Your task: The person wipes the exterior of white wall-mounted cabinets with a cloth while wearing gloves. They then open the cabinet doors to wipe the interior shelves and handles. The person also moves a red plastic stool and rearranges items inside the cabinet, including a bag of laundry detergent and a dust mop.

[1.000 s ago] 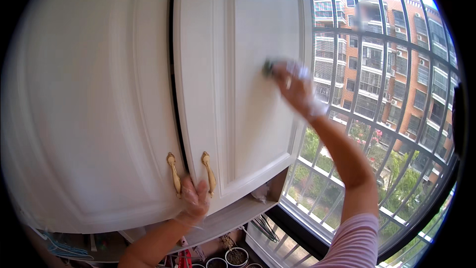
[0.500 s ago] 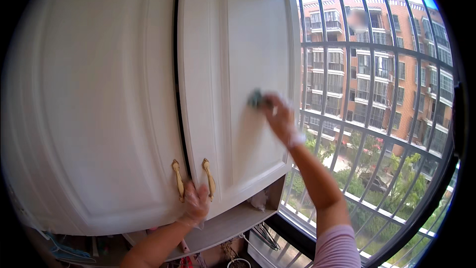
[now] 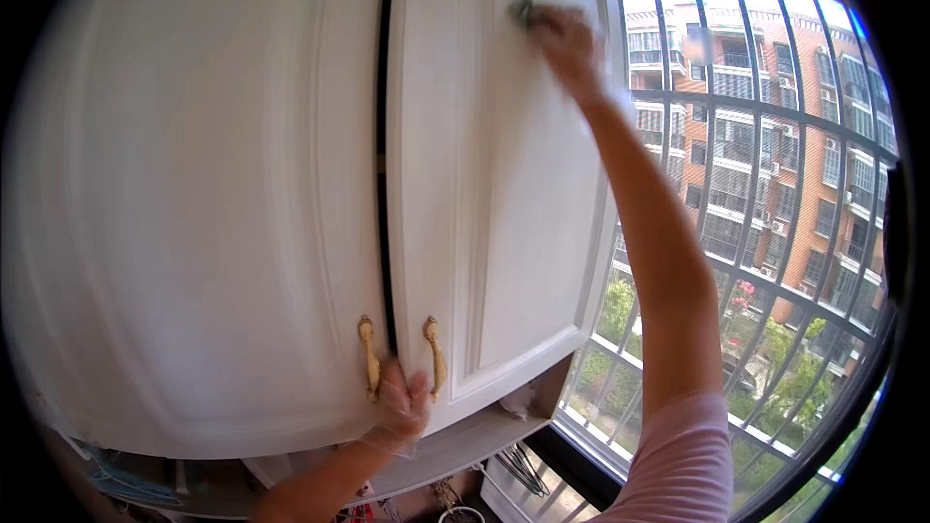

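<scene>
While the right hand (image 3: 570, 46) reaches high up the right cabinet door (image 3: 504, 194), its grip is closed on a small grey-green cloth (image 3: 524, 12) pressed flat against the white panel near the top edge; motion blur smears both, and most of the cloth is hidden under the fingers. Below, the left hand (image 3: 402, 405) rests at the doors' lower edge between two gold handles (image 3: 434, 356), fingers curled, though whether they clasp anything cannot be told. Shelf clutter underneath is cut off. Barred window (image 3: 765, 184) at right.
</scene>
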`<state>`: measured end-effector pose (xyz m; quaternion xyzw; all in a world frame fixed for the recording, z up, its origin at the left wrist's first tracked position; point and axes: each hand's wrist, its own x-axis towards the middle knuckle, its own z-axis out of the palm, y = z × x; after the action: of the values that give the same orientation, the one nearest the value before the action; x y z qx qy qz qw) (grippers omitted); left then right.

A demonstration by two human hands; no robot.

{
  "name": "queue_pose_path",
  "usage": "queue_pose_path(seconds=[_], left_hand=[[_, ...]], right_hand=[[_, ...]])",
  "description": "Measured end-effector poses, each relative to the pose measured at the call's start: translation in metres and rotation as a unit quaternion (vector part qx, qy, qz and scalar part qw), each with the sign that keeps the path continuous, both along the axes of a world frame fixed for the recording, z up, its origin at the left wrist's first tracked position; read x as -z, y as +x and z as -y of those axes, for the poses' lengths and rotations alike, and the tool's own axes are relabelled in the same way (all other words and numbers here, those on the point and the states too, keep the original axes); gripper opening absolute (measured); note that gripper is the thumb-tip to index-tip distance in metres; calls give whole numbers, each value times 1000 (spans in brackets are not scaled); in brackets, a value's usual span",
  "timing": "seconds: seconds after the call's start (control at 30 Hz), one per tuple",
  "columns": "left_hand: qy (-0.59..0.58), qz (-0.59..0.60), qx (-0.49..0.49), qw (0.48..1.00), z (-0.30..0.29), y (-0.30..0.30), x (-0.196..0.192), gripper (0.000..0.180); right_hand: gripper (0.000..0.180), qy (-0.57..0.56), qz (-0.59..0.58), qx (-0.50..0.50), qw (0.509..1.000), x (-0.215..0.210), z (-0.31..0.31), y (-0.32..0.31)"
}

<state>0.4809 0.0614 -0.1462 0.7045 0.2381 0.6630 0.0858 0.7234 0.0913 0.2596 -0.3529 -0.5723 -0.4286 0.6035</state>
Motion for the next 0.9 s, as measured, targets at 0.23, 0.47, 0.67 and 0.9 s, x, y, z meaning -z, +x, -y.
queue_pose_path(seconds=[0.23,0.47,0.67,0.9], left_hand=[[-21,21,25,999,3,11,-2,34],[-34,5,36,999,-5,12,5,32],[-5,-12,3,1000,-10,0,5,32],[-30,12,37,999,-13,5,14,29]], right_hand=[[23,-102,267,-44,957,262,56,9],[15,-253,150,-95,951,343,71,-12],[17,-40,65,-40,996,119,37,-51],[23,70,-22,3,997,-70,14,-58]])
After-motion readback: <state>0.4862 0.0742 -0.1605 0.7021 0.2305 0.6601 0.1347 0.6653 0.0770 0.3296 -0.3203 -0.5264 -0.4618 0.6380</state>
